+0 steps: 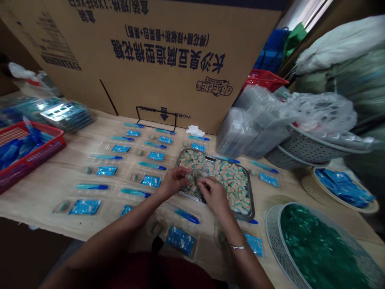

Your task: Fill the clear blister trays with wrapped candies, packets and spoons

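A steel tray (251, 200) holds a heap of small striped cream-and-green pieces (231, 188), perhaps candies. My left hand (173, 181) and my right hand (214, 195) hover close together over its near left part, fingertips curled down into the heap. Whether either hand grips a piece is hidden by the fingers. Clear plastic blister trays lie in rows around the steel tray, many carrying a blue sachet (180, 240) and a blue spoon (187, 216). Some have a few striped pieces in a small cavity (156, 228).
A large printed cardboard box (159, 60) stands behind the table. A red basket (30, 150) and stacked blister trays (66, 115) sit at the left. On the right are bagged clear trays (255, 128), a round tray of blue sachets (344, 188) and a white basket of green sachets (319, 249).
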The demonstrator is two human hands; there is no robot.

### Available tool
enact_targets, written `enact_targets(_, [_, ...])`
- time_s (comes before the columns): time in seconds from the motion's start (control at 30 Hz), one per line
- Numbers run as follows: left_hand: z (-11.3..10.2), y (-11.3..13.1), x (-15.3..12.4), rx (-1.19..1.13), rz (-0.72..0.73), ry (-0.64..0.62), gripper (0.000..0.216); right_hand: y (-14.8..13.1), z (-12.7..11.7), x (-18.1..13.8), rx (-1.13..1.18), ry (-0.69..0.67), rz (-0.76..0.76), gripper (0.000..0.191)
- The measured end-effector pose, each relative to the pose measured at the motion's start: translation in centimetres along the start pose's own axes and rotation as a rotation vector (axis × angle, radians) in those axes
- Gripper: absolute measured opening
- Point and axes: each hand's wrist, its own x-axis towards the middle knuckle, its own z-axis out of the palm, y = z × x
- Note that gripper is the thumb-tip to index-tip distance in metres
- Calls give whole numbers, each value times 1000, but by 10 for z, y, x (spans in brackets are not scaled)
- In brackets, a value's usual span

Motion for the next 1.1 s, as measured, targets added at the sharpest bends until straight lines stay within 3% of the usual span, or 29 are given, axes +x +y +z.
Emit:
enact_targets(0.1, [0,-1,1,6,-8,9,28,-6,5,2,-119,-122,-20,10])
enact_targets(0.2, [0,0,1,10,-16,11,26,-9,6,5,-105,-151,-21,7])
enact_targets(0.43, [11,9,-6,-17,-21,-58,27,-11,-4,6,454,-112,41,12])
enact_targets(0.53, [16,13,-10,-49,-59,-141,27,-12,-3,6,521,-82,83,12])
enact_targets(0.67, [14,16,-12,-17,-89,-150,28,-14,-1,10,474,-55,73,7])
enact_targets(0.77, [7,16,-11,-21,-72,-50,30,-13,-1,14,368,-34,31,11])
enact_targets(0.87, [-1,14,-9,3,-38,58,29,-12,2,16,118,9,-39,16])
enact_targets(1.0, [-8,10,-9,64,-33,85,29,-14,9,15,-116,-133,-117,15])
enact_targets(1.1, [-7,9,-8,80,-16,93,26,-15,14,15,-145,-175,-115,15])
